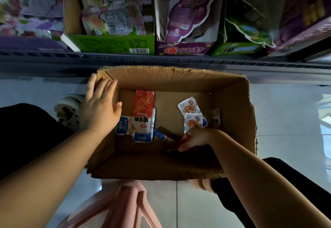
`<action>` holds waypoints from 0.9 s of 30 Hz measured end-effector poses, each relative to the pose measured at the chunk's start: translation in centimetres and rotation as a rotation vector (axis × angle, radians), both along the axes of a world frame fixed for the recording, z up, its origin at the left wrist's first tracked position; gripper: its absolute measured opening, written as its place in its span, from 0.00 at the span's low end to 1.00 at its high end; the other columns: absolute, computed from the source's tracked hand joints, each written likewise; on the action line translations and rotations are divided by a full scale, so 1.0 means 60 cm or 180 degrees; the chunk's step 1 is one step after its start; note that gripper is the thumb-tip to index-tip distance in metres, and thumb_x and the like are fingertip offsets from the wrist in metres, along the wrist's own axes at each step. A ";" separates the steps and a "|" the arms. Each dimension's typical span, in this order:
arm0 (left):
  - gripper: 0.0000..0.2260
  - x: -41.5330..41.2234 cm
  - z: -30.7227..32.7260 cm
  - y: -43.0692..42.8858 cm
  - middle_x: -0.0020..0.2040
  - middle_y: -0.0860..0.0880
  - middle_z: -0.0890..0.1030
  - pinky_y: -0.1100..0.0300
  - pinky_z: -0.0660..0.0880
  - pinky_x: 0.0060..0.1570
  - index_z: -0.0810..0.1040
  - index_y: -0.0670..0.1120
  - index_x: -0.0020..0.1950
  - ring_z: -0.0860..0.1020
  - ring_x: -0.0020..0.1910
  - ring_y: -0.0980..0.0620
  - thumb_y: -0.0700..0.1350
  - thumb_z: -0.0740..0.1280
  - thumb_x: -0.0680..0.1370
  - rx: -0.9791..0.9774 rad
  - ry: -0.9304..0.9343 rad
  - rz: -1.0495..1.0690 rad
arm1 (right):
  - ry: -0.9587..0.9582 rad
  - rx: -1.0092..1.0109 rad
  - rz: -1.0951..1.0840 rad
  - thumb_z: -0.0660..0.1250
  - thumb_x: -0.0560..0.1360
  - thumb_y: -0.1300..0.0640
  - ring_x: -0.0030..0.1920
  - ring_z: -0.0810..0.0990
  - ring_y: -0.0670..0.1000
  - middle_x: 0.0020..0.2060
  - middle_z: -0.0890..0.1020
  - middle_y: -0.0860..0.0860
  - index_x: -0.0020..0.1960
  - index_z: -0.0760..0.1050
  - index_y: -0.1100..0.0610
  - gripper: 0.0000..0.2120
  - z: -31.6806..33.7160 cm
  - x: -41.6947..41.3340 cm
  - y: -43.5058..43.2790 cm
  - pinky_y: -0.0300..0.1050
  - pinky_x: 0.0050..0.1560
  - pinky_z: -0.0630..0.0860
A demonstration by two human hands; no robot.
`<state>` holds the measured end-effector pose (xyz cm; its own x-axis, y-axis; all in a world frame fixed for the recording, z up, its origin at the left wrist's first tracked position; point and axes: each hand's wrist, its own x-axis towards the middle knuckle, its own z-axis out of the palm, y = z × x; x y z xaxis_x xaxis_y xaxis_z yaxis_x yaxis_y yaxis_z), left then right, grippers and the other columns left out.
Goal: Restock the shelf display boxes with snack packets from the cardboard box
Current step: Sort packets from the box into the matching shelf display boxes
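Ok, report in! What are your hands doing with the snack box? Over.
Left hand flat on cardboard box wall. Right hand curled low among snack packets, grip unclear. Nothing in the way.

We see a brown corrugated cardboard box — matt, its torn rim rough and fibrous. The red-and-white snack packet inside is slick plastic film with a sheen. The green printed-card display box looks smooth; the pale tiled floor is glossy, mirror-like.

Tiled floor carries open cardboard box, pink stool near it, white shoe beside; shelf holds green box, purple box, second green box side by side.
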<state>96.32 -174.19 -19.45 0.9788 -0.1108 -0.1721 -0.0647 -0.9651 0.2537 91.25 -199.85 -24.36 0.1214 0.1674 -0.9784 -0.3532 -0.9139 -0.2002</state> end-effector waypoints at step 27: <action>0.24 -0.004 0.081 -0.018 0.74 0.47 0.59 0.50 0.41 0.71 0.61 0.48 0.72 0.49 0.75 0.48 0.51 0.60 0.77 -0.0004 0.0294 0.0116 | -0.1998 0.0035 -0.2006 0.69 0.71 0.62 0.45 0.81 0.49 0.47 0.81 0.55 0.56 0.75 0.64 0.14 0.201 0.048 -0.002 0.40 0.45 0.77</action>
